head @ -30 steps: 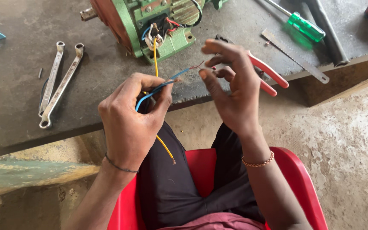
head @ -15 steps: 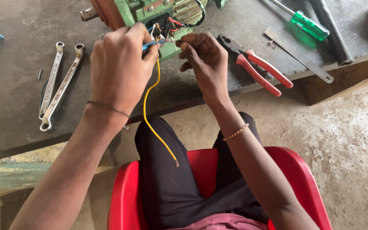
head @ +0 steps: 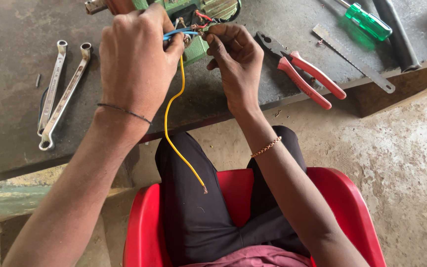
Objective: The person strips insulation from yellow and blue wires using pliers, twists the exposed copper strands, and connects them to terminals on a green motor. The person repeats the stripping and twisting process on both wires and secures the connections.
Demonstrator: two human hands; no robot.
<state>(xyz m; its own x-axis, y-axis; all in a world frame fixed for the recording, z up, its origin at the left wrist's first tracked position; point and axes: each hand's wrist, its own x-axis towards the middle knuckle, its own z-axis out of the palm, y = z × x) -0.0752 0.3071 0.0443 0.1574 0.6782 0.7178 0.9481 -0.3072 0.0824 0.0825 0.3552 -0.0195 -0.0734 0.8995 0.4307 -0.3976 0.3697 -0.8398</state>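
Left hand [head: 137, 59] hides blue wire [head: 180, 33] end.

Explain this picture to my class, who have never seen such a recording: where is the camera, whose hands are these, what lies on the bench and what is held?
The camera sits on a person's head and looks down, so both arms are the wearer's own. The person sits on a red chair at a dark workbench. The left hand pinches a blue wire; a yellow wire hangs from it to the lap. The right hand grips the wire ends at a green device. On the bench lie two spanners, red-handled pliers, a green screwdriver and a thin saw blade.
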